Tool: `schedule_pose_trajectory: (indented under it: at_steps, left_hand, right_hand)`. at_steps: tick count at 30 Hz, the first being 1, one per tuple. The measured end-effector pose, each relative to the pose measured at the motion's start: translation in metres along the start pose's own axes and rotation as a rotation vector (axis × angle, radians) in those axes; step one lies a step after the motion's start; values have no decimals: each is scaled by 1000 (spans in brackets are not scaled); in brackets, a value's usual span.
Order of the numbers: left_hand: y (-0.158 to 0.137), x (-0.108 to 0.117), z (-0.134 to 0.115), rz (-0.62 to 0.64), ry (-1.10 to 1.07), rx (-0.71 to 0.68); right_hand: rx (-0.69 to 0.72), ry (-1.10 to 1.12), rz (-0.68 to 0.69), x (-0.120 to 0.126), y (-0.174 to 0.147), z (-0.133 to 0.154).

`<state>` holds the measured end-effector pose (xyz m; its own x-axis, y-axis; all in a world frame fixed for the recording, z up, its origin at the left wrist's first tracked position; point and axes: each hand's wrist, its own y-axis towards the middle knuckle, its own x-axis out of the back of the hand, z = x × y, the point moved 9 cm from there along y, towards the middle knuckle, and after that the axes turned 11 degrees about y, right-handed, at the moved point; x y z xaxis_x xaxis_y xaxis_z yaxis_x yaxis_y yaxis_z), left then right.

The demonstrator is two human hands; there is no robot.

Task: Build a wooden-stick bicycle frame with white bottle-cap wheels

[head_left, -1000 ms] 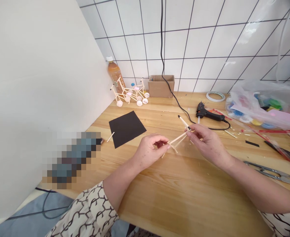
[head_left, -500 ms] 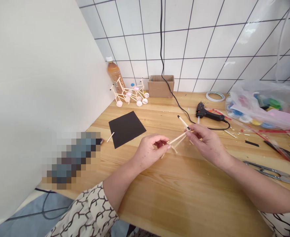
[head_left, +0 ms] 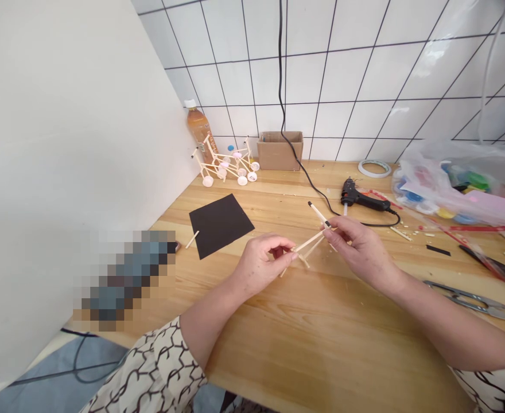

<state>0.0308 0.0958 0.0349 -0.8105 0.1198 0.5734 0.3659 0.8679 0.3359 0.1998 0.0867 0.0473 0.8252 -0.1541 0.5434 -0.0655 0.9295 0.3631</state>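
Observation:
A small frame of thin wooden sticks (head_left: 310,240) is held between my two hands above the wooden table. My left hand (head_left: 264,258) pinches its near left end, where short stick ends poke out below the fingers. At the other end, my right hand (head_left: 356,244) closes thumb and fingers on the frame. There a crosswise stick with black tips (head_left: 318,213) points up and to the left. My fingertips hide the joints at both ends.
Several stick tricycle models (head_left: 226,166) stand by a bottle (head_left: 201,129) and a cardboard box (head_left: 280,152). Black paper (head_left: 222,225) lies left. A glue gun (head_left: 360,198), tape roll (head_left: 375,168), plastic bag (head_left: 459,186) and thread snips (head_left: 472,300) lie right. A blurred object (head_left: 127,278) is far left.

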Motion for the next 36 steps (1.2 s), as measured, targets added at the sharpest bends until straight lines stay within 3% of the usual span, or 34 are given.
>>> schedule_pose_trajectory:
  at_steps: [13,20,32,36]
  left_hand:
    - [1,1,-7,20,-39,-13]
    - [2,5,-5,32,-120,62]
    - [-2,-17,1,161,-201,185]
    - [-2,-18,3,153,-204,191]
  right_hand:
    - [-116,111,62,0,3,-13]
    - [-183,250,92,0,6,-23]
    - [-87,140,93,2,5,-10]
    - [-67,113,97,2,6,-9]
